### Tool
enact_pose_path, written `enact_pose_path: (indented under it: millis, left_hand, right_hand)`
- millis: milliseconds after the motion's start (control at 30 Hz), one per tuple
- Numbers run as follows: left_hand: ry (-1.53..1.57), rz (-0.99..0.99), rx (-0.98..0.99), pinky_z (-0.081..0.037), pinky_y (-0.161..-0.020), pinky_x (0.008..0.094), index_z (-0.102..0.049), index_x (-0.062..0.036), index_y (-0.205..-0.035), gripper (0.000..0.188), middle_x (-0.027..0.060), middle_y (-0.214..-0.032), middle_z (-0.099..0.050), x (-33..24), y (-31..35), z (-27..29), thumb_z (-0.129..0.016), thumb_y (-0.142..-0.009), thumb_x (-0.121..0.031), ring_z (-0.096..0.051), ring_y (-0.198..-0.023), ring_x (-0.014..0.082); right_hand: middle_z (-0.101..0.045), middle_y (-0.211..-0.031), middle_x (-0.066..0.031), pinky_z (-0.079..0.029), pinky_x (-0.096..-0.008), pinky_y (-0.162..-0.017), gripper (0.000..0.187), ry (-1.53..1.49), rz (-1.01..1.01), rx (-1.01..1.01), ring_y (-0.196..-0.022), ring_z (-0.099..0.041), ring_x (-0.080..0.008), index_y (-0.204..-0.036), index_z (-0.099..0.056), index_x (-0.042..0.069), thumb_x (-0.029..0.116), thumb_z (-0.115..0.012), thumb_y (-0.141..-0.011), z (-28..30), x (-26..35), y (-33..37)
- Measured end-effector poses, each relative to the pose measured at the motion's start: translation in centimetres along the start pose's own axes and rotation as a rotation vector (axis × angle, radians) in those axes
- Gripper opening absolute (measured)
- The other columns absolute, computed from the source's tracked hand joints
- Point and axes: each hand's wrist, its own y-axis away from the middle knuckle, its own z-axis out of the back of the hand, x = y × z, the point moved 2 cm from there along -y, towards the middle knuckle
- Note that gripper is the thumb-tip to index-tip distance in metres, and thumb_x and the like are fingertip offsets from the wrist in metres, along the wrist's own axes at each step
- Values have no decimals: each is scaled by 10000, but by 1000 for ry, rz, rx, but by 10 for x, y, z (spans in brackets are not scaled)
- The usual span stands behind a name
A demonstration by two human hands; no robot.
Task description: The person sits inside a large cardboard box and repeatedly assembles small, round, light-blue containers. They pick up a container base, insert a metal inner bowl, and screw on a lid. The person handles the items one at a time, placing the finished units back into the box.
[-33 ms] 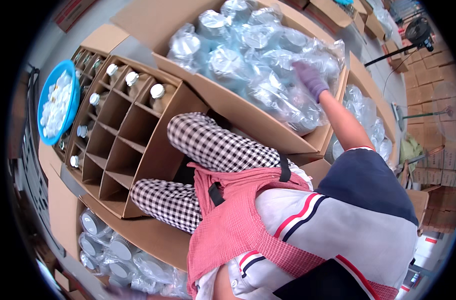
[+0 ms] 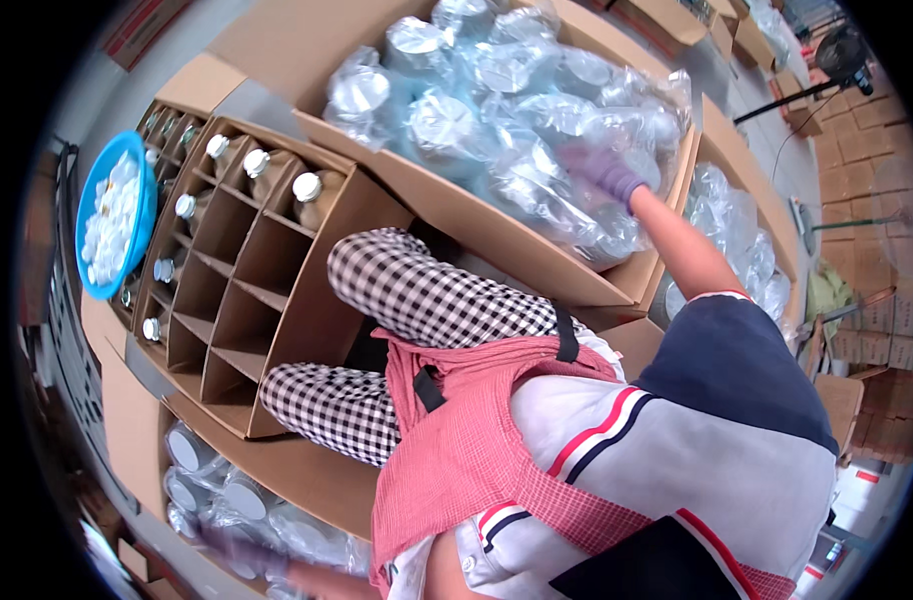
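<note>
My right hand [image 2: 602, 170], in a purple glove, reaches into a large open carton [image 2: 417, 190] at the upper middle. It lies on clear plastic-wrapped, round-ended pieces [image 2: 442, 122]; motion smears its fingers, so its grip does not show. My left hand [image 2: 239, 550], also purple-gloved and badly blurred, is over another carton [image 2: 307, 482] at the lower left. Grey round-ended pieces [image 2: 247, 495] in clear plastic lie beneath it. Between the two stands a divided carton [image 2: 312, 290] with several white-capped bottles [image 2: 309, 188] in its far and right-hand cells.
A blue basin [image 2: 149, 215] of white caps [image 2: 112, 215] rests at the far left, beside more bottles. Another carton of wrapped pieces [image 2: 727, 220] stands right of the large one. A black fan [image 2: 842, 55] and stacked cartons [image 2: 862, 180] are farther right.
My right hand has moved left and slightly down over the wrapped pieces. My left hand has come up farther into view over the lower carton. The view has shifted slightly.
</note>
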Motion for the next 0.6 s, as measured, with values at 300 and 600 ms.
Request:
enact_pose_path:
  millis: [300,600]
  left_hand:
    - [-169,-1149,1403,-455,-901,439,-544,-109,-1225,514,169,-1204,-546,-237,210,-524,-708,-774,-292,-527,-1116,329]
    - [-497,-1264,1514,-443,-846,487,-515,-188,-1247,679,119,-1222,-476,-217,252,-541,-767,-639,-356,-463,-1112,363]
  right_hand:
    - [-619,-1137,-127,-459,-452,-921,473,31,48,-50,-1064,-581,-330,-1131,-632,112,478,-597,-834,-35,-7,107]
    - [-590,-1222,-72,-449,-421,-960,242,122,762,-219,-1109,-563,-284,-1099,-639,155,174,-547,-876,-26,49,-52]
